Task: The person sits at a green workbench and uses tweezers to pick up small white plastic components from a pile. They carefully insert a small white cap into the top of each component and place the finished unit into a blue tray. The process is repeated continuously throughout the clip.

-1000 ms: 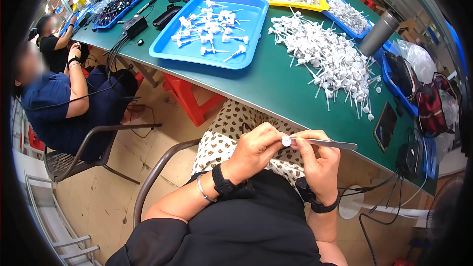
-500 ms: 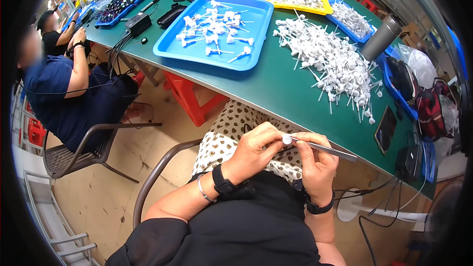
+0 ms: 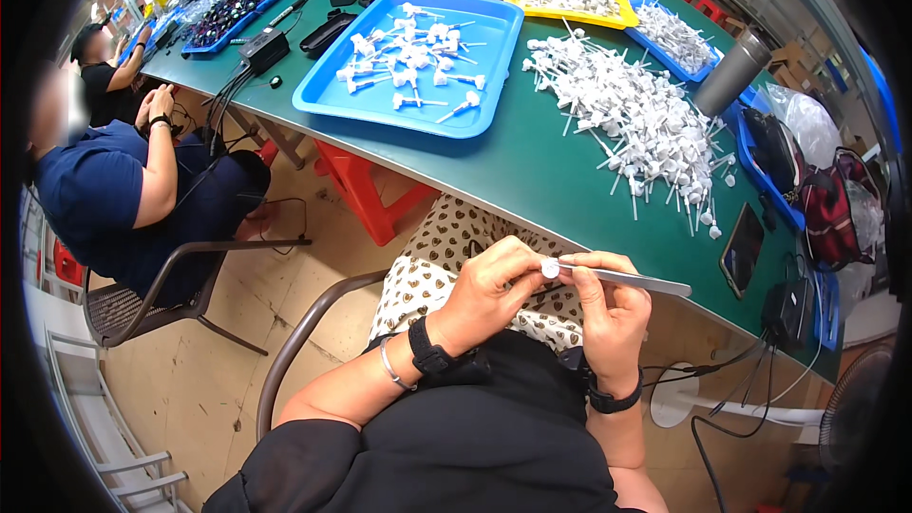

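Observation:
Over my lap, my left hand [image 3: 489,287] pinches a small round white plastic piece [image 3: 550,268] between thumb and fingertips. My right hand [image 3: 614,315] is closed on a slim flat metal blade [image 3: 655,284], whose rounded end sticks out to the right. The blade's other end meets the white piece or comes very close to it; my fingertips hide the exact contact. Beyond my hands, a blue tray [image 3: 323,95] on the table holds several white pieces with thin stems. A large heap of similar white pieces [image 3: 632,119] lies loose to its right.
Yellow trays [image 3: 630,19] full of white parts stand at the back of the green table [image 3: 399,147]. A grey tumbler [image 3: 733,71], a phone [image 3: 742,249] and a dark red bag [image 3: 841,204] are at the right. A co-worker [image 3: 114,195] sits at the left; a red stool [image 3: 366,195] stands underneath.
The blade has turned slightly in my right hand, showing more of its flat face. My left hand keeps its pinch. The co-worker's hands at the left have lowered.

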`<state>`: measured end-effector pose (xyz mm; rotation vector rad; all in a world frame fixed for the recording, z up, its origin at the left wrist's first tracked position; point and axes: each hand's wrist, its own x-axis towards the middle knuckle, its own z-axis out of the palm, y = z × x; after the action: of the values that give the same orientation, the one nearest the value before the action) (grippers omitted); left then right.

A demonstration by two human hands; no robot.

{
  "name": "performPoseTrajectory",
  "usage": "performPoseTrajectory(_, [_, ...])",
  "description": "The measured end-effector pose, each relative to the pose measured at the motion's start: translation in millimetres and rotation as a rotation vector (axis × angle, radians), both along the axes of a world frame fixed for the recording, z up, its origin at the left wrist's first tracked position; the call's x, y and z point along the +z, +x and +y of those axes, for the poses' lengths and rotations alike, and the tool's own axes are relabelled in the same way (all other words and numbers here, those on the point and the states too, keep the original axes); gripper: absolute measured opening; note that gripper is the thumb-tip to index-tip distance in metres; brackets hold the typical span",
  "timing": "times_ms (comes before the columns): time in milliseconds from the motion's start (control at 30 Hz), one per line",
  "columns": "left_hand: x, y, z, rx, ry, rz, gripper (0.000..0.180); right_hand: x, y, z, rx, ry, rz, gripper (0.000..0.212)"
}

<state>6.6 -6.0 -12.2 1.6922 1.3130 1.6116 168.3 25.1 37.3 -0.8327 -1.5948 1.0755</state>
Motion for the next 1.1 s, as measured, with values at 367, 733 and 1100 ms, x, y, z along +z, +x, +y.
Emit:
performPoseTrajectory(367, [-0.1, 0.1, 0.7, -0.002, 0.011, 0.025, 0.017, -3.2, -1.1, 0.9, -0.015, 0.012, 0.003, 0.006])
performPoseTrajectory(733, [3.6, 0.2, -0.9, 0.021, 0.008, 0.05, 0.018, -3.2, 4.1, 2.1, 0.06, 0.041, -0.043, 0.008])
performPoseTrajectory(1100, [2.5, 0.0, -1.7, 0.029, 0.022, 0.042, 0.019, -4.3, 4.5, 1.7, 0.062, 0.007, -0.048, 0.009])
